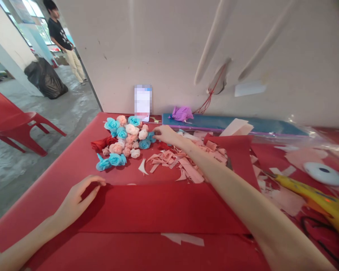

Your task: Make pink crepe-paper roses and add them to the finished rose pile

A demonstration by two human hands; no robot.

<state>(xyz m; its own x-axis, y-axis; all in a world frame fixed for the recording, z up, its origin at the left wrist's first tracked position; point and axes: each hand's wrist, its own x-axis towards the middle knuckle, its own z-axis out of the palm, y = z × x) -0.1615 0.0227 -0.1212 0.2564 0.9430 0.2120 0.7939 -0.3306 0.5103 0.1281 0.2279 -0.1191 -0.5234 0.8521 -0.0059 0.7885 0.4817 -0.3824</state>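
Note:
My left hand (76, 195) rests at the left end of a long red crepe paper strip (164, 207). Its fingers are curved, a gap shows between thumb and forefinger, and nothing is seen in them. Further off, my right hand (166, 134) reaches over the paper scraps, with its fingertips closed at the edge of a blue paper flower (150, 137). That flower lies at the right side of a cluster of pink, white and blue paper flowers (127, 139). A rolled red paper flower (101, 144) lies at the cluster's left.
Pink paper scraps (183, 162) are heaped under my right forearm. To the right lie a yellow glue gun (313, 195) with a black cord and a white oval device (322, 173). A phone (143, 103) leans on the wall. A person (63, 41) stands beyond a red chair (17, 120).

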